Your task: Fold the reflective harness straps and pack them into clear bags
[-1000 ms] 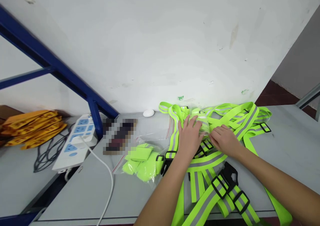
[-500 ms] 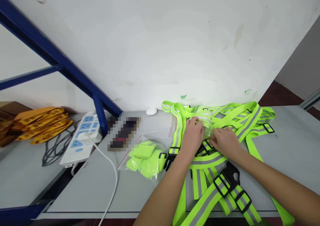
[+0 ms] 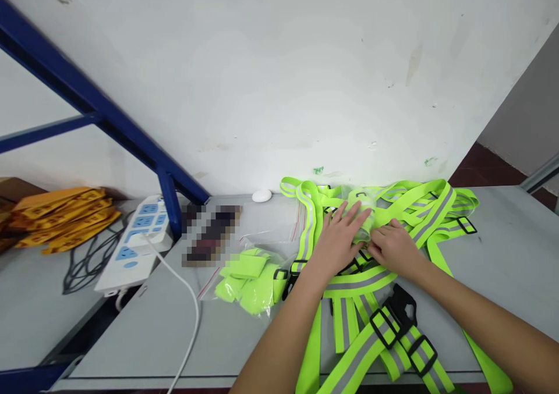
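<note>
A clear plastic bag (image 3: 361,195) with a folded neon-yellow reflective strap inside lies among loose straps near the wall. My left hand (image 3: 343,234) rests on the bag, its fingers spread over the top. Right beside it, my right hand (image 3: 395,247) is closed, with fingertips pinched at the bag's near right edge. Loose reflective straps (image 3: 437,219) with grey stripes spread around and beneath both hands. Black buckles (image 3: 400,311) and slide adjusters (image 3: 423,356) sit on the straps nearest me. Left of my arms lies another clear bag (image 3: 253,277) holding a folded strap.
Flat clear bags (image 3: 273,219) and a small white oval case (image 3: 262,195) are by the wall. A blurred-out flat item (image 3: 213,234) lies further left. Past it stand a white power strip (image 3: 140,237), its white cable (image 3: 194,312), a blue metal frame (image 3: 170,202) and yellow packets (image 3: 61,216).
My left hand's fingers have spread from a curled grip to lie over the bag. My right fingertips have drawn closer together at the bag's edge. The view has shifted slightly.
</note>
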The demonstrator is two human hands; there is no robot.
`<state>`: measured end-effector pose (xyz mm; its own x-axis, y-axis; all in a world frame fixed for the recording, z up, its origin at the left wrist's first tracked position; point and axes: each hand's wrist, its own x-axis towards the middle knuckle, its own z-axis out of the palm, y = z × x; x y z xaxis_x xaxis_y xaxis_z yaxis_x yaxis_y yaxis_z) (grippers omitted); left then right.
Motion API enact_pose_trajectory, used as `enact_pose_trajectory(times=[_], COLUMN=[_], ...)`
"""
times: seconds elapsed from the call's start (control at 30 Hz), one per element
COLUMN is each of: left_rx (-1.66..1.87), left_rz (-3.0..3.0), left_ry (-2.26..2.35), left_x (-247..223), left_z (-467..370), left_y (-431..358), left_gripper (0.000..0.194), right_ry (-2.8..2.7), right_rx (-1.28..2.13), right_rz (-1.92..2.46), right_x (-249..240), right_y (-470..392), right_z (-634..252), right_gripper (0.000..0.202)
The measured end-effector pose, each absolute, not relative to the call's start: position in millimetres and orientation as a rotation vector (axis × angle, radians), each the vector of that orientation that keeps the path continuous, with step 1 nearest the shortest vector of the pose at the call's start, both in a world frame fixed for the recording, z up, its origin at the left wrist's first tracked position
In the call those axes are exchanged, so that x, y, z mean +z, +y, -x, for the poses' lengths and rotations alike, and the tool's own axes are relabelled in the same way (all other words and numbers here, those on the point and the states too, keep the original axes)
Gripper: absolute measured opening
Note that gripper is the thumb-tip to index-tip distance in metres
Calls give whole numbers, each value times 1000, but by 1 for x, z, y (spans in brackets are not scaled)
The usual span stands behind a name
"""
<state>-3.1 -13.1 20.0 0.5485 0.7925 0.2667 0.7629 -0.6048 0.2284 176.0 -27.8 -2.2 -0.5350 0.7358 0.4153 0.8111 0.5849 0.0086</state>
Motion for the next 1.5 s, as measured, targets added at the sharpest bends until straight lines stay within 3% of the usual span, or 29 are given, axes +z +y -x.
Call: enact_pose_trajectory(times=[0.17,0.37,0.63,0.73,0.83,0.9,0.97,1.13,1.33,1.43,1.5], left_rx=[481,312,409,440,505,509,459,353,273,365,506], left_rz=[-2747,-2831,-2960,-2887,-2684,-2553,-2489,-2523,-2532,-2520,-2472], left_ry=[1416,1381,1427,1352,1388,1473,1497,1517,1706,1713,1646], left_x=[30,27,21,20,20,22,24,26,24,24,24], left_z=[-4,-21,-11,-1,11,18,23,24,14,9,7], left_y=[-8,3,-14,-18,-18,-18,-20,-21,-21,-23,-25], left_gripper=[54,18,19,3,29,33,30,16,11,10,9], right_ry=[-2534,-2635,-2398,-2380,-2398,-2415,-2437,-2456,-2415,-2394,-2379], right_rx=[-264,-234,-401,-442,-411,-337,-245,-81,-119,-118,-123], right_rz=[1158,1134,1375,1371,1329,1281,1229,1171,1194,1211,1243], right_x=[1,3,8,7,5,6,7,7,-3,-5,-2], right_y=[-31,-34,-27,-24,-23,-24,-26,-28,-24,-24,-24], right_z=[-175,-177,-197,-200,-200,-200,-199,-198,-189,-183,-181], right_gripper=[22,23,23,21,16,8,7,30,41,54,52])
